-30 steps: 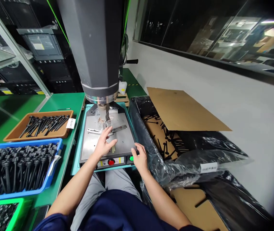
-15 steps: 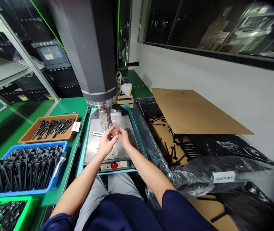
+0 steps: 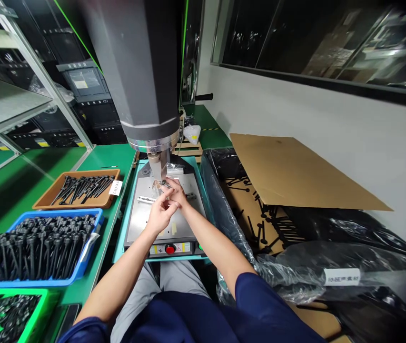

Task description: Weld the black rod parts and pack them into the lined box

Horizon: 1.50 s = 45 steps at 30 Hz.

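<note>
Nearest on my feed, red btn [image 3: 170, 249] & green btn [image 3: 200, 247], the latter part hidden by the R forearm. Beyond, L hand [image 3: 160, 214] & R hand [image 3: 177, 193] bunch together over the metal plate [image 3: 138, 224], fingers half-curled; can't tell if they've got anything. Small metal fixture [image 3: 163, 183] sits by R fingertips, under the press tip [image 3: 157, 167], so I'd say an accidental btn press could pinch fingers.

Grey crate [image 3: 85, 82] stacked on black crates [image 3: 97, 114], ten o'clock. White bag [image 3: 192, 134], twelve o'clock. Dark window [image 3: 324, 47], two o'clock.
</note>
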{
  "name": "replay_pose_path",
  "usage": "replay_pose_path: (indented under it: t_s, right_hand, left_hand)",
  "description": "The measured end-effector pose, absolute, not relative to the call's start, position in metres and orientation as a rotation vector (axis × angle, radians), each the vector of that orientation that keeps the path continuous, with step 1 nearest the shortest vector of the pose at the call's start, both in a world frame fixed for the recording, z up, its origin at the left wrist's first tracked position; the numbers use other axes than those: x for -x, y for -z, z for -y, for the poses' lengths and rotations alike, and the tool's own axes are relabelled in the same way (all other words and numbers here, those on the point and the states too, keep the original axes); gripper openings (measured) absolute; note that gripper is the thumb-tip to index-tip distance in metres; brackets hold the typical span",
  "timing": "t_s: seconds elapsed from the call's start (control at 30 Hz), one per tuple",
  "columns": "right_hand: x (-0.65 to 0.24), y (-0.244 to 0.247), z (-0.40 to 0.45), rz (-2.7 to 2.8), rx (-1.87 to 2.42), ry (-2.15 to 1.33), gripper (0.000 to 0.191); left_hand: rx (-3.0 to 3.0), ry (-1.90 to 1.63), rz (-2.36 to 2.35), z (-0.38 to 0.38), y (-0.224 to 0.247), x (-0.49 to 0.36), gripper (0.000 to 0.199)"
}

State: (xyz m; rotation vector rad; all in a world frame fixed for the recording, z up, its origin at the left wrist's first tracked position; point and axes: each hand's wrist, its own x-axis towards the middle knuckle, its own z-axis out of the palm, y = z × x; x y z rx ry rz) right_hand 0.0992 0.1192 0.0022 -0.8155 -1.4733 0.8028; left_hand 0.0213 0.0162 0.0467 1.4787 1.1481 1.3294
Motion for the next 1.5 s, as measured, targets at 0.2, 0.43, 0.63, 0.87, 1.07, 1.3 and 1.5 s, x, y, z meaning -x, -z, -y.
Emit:
replay_pose_path:
  t_s: [0.2,0.43,0.63,0.87,1.07,1.3,1.5]
  right_hand:
    - [-0.1,-0.02,-0.129,1.534,0.784,-0.841,0.026]
    - [-0.098,-0.019,-0.103,1.31,0.81,-1.005,0.03]
    - [-0.132,0.003,-0.055,1.106,0.868,-1.014,0.029]
    - [-0.188,0.006,0.007,1.037,0.951,-0.872,0.03]
    - [-0.181,-0.022,0.041,1.146,0.863,-0.917,0.032]
    - [-0.146,-0.038,0.056,1.164,0.728,-1.004,0.034]
    - [-0.122,-0.04,0.06,1.228,0.584,-1.174,0.054]
  left_hand:
    - [-1.496,-1.368,-1.121,-0.015,-0.051,-0.019,0.056]
    - [-1.436,-1.437,-1.128,-0.009,-0.055,-0.013,0.054]
    - [-1.39,-1.427,-1.127,-0.003,-0.044,-0.015,0.052]
    - [-1.551,-1.065,-1.078,0.008,-0.029,-0.012,0.054]
    - [-1.851,-0.907,-0.964,0.036,-0.032,-0.016,0.038]
    - [-1.943,-1.096,-1.133,0.056,-0.038,-0.002,0.025]
    - [-2.001,-1.097,-1.34,0.09,-0.068,0.046,0.023]
